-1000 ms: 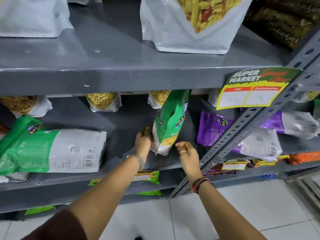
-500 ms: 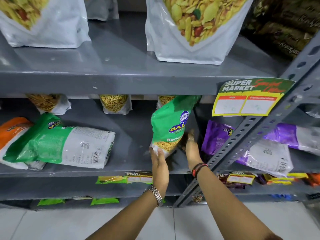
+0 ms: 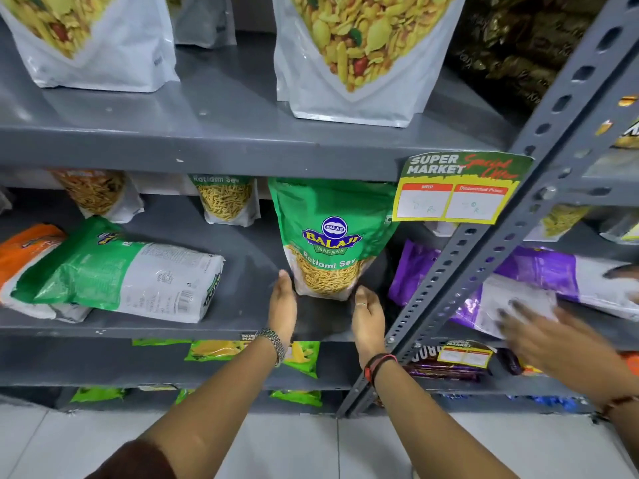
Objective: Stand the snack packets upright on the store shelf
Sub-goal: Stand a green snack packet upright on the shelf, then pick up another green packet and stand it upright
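A green Ratlami Sev packet (image 3: 330, 236) stands upright on the grey middle shelf (image 3: 242, 326), front face toward me. My left hand (image 3: 283, 305) touches its lower left corner and my right hand (image 3: 367, 314) its lower right corner, both with flat fingers pressed against the packet's base. Another green and white packet (image 3: 121, 271) lies flat on the same shelf to the left, resting partly on an orange packet (image 3: 24, 250). Purple packets (image 3: 539, 281) lie flat to the right beyond the slotted upright.
A slotted grey upright (image 3: 484, 264) crosses diagonally on the right, carrying a yellow price tag (image 3: 456, 191). Another person's blurred hand (image 3: 553, 337) reaches over the purple packets. Small sev packets (image 3: 226, 198) stand at the shelf's back. Large white pouches (image 3: 359, 53) stand on the upper shelf.
The green packet was turned from edge-on and tilted to upright and facing front. Both my hands slid down to its bottom corners. Another person's hand came in at the right.
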A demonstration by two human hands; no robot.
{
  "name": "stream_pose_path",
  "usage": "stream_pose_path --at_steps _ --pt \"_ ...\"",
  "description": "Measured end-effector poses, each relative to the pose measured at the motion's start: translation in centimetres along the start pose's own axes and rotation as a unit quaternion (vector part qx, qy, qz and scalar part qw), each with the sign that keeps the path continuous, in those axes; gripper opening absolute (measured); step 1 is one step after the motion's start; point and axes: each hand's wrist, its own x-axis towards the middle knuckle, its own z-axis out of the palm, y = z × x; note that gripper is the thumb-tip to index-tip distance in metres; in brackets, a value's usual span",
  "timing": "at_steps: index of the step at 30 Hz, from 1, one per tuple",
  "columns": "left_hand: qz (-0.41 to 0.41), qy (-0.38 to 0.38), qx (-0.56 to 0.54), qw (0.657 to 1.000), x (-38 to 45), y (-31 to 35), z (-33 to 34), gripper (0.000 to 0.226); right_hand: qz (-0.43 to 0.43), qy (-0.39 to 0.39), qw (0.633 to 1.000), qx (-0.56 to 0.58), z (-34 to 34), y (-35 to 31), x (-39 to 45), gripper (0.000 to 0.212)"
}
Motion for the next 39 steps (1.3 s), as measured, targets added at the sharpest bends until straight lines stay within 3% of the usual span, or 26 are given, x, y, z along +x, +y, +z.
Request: stream_pose_path --at_steps 3,6,10,14,17,20,23,29,34,37,39 --pt "-0.028 0.085 -0.107 0.99 -1.6 -1.5 -2.4 0.041 0.001 -0.018 0.999 -0.044 0.2 1.0 -1.7 0.024" --pt "-0.039 0.143 -0.181 0.972 -3.1 -2.1 -6.3 0.017 -0.001 -0.092 0.994 -0.051 2.0 1.1 -2.5 0.033" --pt "-0.057 0.212 -0.213 0.952 -3.9 -1.8 -12.7 0.026 -0.034 -0.189 0.977 -0.09 6.1 -0.5 -3.5 0.032" --pt "-0.06 0.243 -0.255 0.934 -3.4 0.1 -17.7 0.013 -0.09 -0.209 0.965 -0.132 11.4 -2.8 -3.9 0.029" --pt "-0.049 0.209 -0.27 0.939 -2.4 1.9 -20.4 0.031 -0.134 -0.225 0.946 -0.189 16.0 -5.1 -4.2 0.032" --pt "-0.062 0.126 -0.24 0.961 -0.8 2.4 -22.4 0.049 -0.144 -0.233 0.925 -0.265 20.6 -7.3 -4.7 0.034" --pt "-0.075 0.058 -0.208 0.974 0.8 2.7 -23.9 0.042 -0.154 -0.243 0.901 -0.326 25.3 -8.9 -4.1 0.035" --pt "-0.108 0.026 -0.138 0.984 3.2 3.5 -26.7 0.035 -0.142 -0.298 0.831 -0.448 31.8 -9.6 -3.4 0.025" --pt "-0.108 0.011 -0.137 0.985 4.2 2.9 -28.1 0.04 -0.113 -0.255 0.906 -0.318 30.3 -9.2 -4.4 0.021" --pt "-0.106 0.005 -0.098 0.99 4.6 3.8 -28.8 0.042 -0.038 -0.206 0.945 -0.253 27.5 -8.0 -4.6 0.016" --pt "-0.075 0.002 -0.068 0.995 5.1 5.0 -28.9 0.034 -0.001 -0.163 0.956 -0.244 26.0 -7.3 -4.3 0.035"
